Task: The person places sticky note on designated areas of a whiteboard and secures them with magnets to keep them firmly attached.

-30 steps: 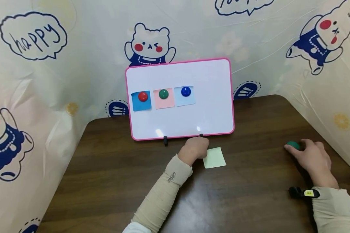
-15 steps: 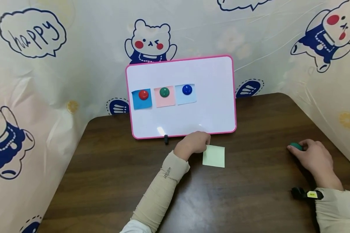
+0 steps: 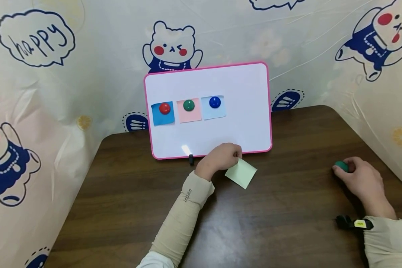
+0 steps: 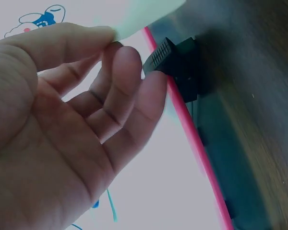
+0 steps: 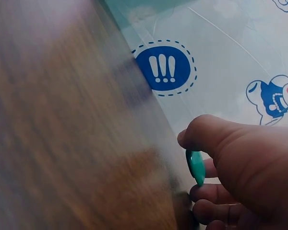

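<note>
My left hand (image 3: 222, 156) pinches the edge of a pale green sticky note (image 3: 242, 174) between thumb and index finger, just below the whiteboard's lower edge. In the left wrist view the note (image 4: 149, 14) is pinched at the tips, while the other fingers curl loosely near a black clip (image 4: 175, 64). Over at the right side of the table, my right hand (image 3: 363, 180) holds a round green magnet (image 3: 341, 166). The right wrist view shows this magnet (image 5: 196, 166) between thumb and fingers, edge-on.
A pink-framed whiteboard (image 3: 248, 108) leans at the back of the brown table (image 3: 127, 193). On it, a red magnet (image 3: 165, 108), a green magnet (image 3: 188, 105) and a blue magnet (image 3: 215, 102) each sit over a sticky note. A patterned curtain (image 3: 97, 48) hangs behind.
The pale green note has lifted and turned as the left hand rises slightly toward the board. The right hand still holds the green magnet near the same spot.
</note>
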{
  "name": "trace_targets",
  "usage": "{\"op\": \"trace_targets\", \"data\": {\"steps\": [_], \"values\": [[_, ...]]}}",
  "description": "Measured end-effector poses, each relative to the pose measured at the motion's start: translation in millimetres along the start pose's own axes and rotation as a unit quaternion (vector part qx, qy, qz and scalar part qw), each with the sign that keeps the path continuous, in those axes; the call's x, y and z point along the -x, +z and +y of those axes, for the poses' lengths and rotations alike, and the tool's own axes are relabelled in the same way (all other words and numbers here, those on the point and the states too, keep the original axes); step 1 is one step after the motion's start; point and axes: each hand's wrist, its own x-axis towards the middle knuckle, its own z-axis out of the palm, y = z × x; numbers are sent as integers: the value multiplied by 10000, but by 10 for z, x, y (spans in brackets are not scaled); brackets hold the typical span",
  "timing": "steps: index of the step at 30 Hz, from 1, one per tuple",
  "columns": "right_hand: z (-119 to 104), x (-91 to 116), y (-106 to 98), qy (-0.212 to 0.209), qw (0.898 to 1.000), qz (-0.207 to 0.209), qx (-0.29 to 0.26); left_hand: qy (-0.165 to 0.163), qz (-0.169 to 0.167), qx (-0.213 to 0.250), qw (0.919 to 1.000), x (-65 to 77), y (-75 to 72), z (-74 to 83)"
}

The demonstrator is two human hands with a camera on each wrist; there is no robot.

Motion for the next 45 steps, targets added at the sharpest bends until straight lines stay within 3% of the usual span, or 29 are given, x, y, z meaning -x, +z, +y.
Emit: {"op": "trace_targets", "data": {"steps": [17,24,30,45], "values": [[21,-16,-8,40,9999,-86,-38,142,1022,940,9902,14,-127,-37],[47,-23,-5,26,9999,-98,-61,252,1634,1249,9783,18,-148,-66],[59,-28,3,25,9999,-100,-73,239,2155,1211,9687,25,-167,-103],[68,-30,-7,41,9999,-102,-84,221,2661,1419,9532,61,-220,-125]]}}
